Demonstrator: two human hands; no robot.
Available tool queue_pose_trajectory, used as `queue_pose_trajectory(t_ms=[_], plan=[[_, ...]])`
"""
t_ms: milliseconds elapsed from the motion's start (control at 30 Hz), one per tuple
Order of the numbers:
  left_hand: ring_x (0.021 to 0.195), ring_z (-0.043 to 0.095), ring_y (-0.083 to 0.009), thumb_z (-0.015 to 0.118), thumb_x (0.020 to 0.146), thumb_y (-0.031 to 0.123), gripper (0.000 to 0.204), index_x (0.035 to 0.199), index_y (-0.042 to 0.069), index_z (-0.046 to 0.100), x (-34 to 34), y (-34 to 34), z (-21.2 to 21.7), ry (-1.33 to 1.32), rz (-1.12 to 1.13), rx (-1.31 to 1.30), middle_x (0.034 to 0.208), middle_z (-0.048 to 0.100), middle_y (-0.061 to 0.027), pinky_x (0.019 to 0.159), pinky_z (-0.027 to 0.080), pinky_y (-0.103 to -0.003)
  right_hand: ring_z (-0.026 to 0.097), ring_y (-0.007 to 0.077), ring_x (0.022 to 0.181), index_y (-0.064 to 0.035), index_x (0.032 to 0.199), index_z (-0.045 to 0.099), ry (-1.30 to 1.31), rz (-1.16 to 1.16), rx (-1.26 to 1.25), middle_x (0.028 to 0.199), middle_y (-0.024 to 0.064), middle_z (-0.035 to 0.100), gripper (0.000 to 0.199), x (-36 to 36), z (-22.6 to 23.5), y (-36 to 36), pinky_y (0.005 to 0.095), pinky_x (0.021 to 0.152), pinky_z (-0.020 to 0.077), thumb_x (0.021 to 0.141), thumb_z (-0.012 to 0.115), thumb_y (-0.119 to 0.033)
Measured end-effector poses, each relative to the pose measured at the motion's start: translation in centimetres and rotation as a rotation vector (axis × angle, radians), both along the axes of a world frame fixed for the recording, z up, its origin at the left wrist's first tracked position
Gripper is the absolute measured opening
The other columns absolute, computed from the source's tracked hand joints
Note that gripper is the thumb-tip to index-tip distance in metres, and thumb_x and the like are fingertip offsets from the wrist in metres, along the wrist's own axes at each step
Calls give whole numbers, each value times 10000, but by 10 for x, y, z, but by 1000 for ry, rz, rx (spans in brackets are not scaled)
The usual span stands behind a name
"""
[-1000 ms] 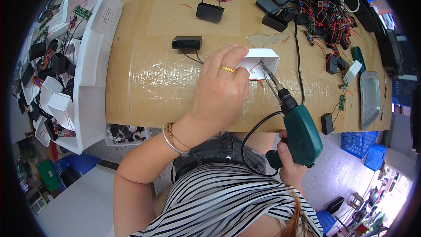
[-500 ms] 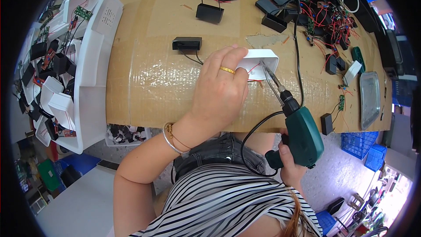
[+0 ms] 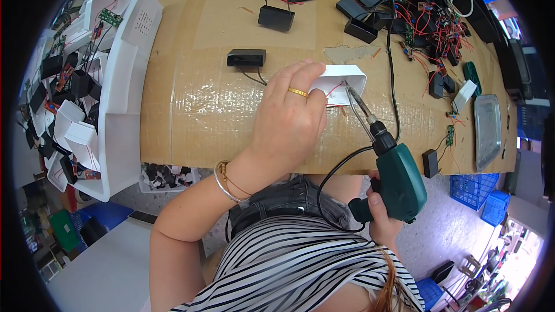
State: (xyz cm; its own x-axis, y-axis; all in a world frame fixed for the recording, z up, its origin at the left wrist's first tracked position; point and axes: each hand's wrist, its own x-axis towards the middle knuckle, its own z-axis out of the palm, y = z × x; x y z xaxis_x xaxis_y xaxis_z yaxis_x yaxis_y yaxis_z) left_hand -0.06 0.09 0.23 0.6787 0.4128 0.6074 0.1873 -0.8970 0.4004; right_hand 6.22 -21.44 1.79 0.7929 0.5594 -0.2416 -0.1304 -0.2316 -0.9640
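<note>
My left hand (image 3: 289, 115), with a ring on one finger, is closed on a small white plastic casing (image 3: 347, 71) over the cardboard-covered table. Inside the casing a thin red wire shows. My right hand (image 3: 383, 222) grips a green pistol-shaped soldering iron (image 3: 402, 179). Its metal tip reaches into the casing beside the red wire; whether it touches the wire I cannot tell. A black cable runs from the tool. Just beyond my left hand lies a black box (image 3: 246, 58) with two dark wires leading under the fingers.
On the left stands a white bin (image 3: 124, 81) full of casings and wired parts. A heap of black boxes and red-wired circuit boards (image 3: 425, 23) covers the far right. A metal tray (image 3: 488, 133) lies at the right edge. Blue crates (image 3: 473, 190) stand on the floor.
Almost nothing differs. The soldering iron's tip and the fingers of my left hand have shifted very slightly, with the casing still held.
</note>
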Motion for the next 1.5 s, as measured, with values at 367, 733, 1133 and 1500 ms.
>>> queue_pose_trajectory(t_ms=[367, 733, 1133, 1500], plan=[[984, 528, -340, 652, 669, 30, 172, 786, -3, 530, -3, 0, 2, 13, -18, 28, 1065, 507, -163, 814, 441, -393, 521, 119, 765, 0, 1111, 514, -25, 12, 8, 992, 95, 577, 473, 1, -1, -1, 254, 690, 426, 724, 679, -215], [826, 521, -283, 559, 704, 66, 125, 798, -13, 534, 12, -7, 9, 38, 152, 48, 930, 530, -139, 709, 446, -369, 525, 122, 764, 4, 1110, 513, -36, 4, 66, 985, 104, 579, 463, 0, -1, 0, 251, 690, 427, 721, 678, -185], [776, 479, -279, 592, 711, 68, 120, 790, 27, 512, 19, -10, 6, 110, 222, 144, 893, 524, -118, 654, 404, -376, 532, 127, 778, 7, 1135, 508, -39, -13, 56, 1010, 109, 582, 483, 2, -2, 2, 255, 706, 430, 726, 676, -188], [822, 461, -256, 533, 700, 103, 123, 800, 35, 509, 23, -11, 0, 135, 211, 284, 868, 485, -105, 722, 378, -369, 529, 127, 795, 2, 1132, 517, -38, 29, 6, 1009, 98, 584, 449, 8, -2, -1, 257, 713, 429, 743, 664, -169]])
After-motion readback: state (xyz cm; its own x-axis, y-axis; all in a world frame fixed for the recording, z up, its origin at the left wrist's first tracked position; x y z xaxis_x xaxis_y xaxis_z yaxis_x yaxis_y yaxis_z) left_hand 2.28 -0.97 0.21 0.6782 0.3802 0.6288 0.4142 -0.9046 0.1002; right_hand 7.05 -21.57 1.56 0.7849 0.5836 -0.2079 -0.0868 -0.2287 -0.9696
